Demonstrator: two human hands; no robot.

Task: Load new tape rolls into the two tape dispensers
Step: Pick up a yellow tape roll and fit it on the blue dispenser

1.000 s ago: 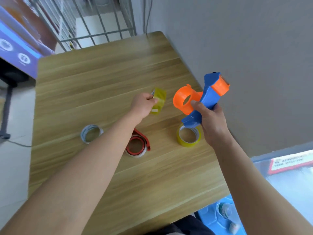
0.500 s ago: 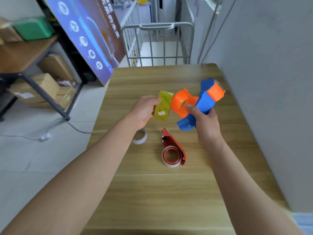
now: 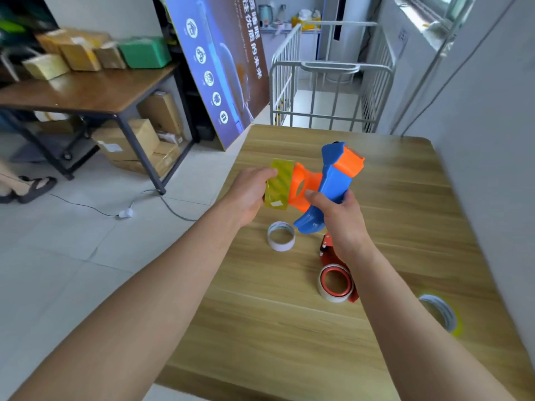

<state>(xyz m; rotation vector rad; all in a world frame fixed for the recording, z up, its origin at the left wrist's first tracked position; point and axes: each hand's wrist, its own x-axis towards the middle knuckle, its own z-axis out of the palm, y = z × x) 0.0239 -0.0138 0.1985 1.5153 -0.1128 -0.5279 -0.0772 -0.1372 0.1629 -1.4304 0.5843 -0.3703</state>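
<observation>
Two bare hands meet above a light wooden worktop (image 3: 289, 342). The left hand (image 3: 249, 195) has its grip closed around a yellow-green roll of tape (image 3: 279, 185), seen edge-on, with a small white label near its lower end. That roll sits right against the orange round hub (image 3: 304, 188) of a blue and orange plastic tape dispenser (image 3: 333, 180); whether it is already partly over the hub cannot be told. The right hand (image 3: 340, 215) has its grip wrapped around the blue handle of this dispenser, thumb pressed near the hub, and holds it tilted in the air, its orange head pointing up and away.

On the worktop, just below the raised dispenser, a white ring of tape core (image 3: 280, 236) stands on its edge-side, open end up. Near it to the right lies a red metal tape dispenser (image 3: 331, 256), partly hidden by the right wrist, with a pale roll with a red centre (image 3: 335, 282) on it. Well apart, by the right edge of the worktop, a second yellow roll of tape (image 3: 441, 314) lies flat, blurred.

Beyond the worktop stand a tilted blue printed board (image 3: 220, 68), a grey metal railing (image 3: 330, 91), and a brown side table (image 3: 86, 91) carrying cardboard boxes and a green box (image 3: 144, 52).
</observation>
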